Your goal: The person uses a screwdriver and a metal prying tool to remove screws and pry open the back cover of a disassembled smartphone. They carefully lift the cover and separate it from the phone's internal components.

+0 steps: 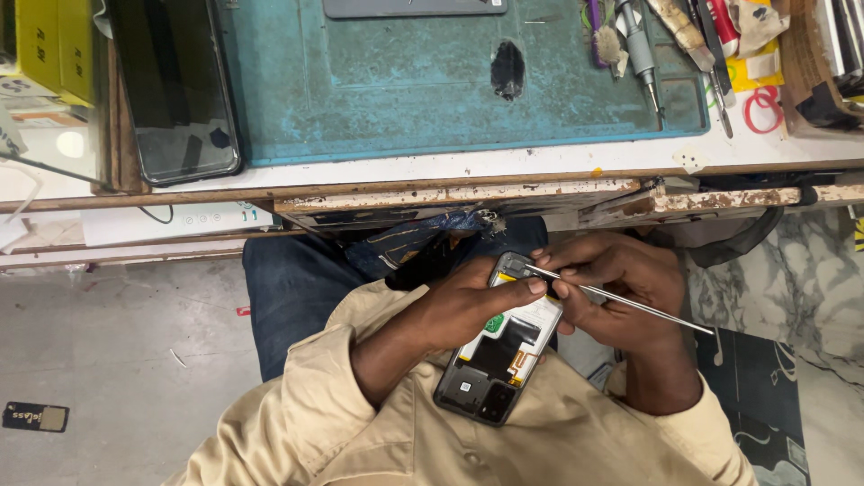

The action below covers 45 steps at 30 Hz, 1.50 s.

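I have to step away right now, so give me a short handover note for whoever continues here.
Left hand grips the opened phone over the lap, back cover already off, insides showing. Right hand holds thin metal tweezers, tips at the phone's top end. Another phone lies face up beside the teal mat on the bench; a screwdriver lies at the mat's far corner. Work at the top end is unfinished; the phone is still open.

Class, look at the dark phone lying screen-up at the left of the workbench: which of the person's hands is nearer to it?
Left. The left hand, gripping the opened phone, sits closer to the dark phone; the right hand, holding tweezers, is farther right.
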Each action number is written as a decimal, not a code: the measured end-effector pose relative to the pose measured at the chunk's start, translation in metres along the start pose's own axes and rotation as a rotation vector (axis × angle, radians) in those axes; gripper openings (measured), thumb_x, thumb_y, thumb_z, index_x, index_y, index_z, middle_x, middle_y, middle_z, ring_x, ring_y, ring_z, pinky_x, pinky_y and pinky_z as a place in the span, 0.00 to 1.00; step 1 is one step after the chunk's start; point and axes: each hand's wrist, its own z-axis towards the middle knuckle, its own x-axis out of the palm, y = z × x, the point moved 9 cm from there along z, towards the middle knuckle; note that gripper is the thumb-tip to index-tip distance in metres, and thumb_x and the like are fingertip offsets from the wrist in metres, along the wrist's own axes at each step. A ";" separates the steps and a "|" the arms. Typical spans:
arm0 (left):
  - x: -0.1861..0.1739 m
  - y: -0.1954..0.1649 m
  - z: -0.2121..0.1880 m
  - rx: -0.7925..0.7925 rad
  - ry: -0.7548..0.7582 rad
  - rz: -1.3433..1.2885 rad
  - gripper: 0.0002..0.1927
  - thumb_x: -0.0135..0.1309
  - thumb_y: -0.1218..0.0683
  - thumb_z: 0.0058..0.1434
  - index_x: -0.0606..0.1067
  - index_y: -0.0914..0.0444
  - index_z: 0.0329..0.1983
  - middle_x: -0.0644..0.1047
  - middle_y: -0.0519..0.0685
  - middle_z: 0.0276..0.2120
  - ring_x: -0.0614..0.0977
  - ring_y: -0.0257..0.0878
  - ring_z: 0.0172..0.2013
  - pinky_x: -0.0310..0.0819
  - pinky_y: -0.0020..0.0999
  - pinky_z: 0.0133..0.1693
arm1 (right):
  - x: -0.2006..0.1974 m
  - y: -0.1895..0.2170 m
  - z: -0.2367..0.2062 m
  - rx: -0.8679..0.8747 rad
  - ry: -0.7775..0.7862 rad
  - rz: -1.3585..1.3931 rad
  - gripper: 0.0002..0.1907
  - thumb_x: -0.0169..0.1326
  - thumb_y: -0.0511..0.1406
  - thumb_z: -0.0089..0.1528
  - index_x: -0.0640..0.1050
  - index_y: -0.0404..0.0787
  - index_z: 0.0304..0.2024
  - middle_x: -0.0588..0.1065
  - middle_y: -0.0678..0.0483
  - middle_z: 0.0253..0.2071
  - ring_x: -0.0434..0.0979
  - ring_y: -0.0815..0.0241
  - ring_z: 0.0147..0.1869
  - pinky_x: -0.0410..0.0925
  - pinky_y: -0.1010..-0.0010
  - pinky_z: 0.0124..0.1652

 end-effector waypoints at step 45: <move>0.003 -0.019 -0.014 -0.004 -0.040 0.036 0.11 0.52 0.54 0.70 0.74 0.64 0.51 0.79 0.45 0.40 0.79 0.30 0.39 0.78 0.31 0.41 | 0.020 0.036 0.014 -0.223 0.010 -0.218 0.11 0.64 0.24 0.58 0.72 0.33 0.28 0.80 0.42 0.40 0.85 0.46 0.49 0.80 0.59 0.49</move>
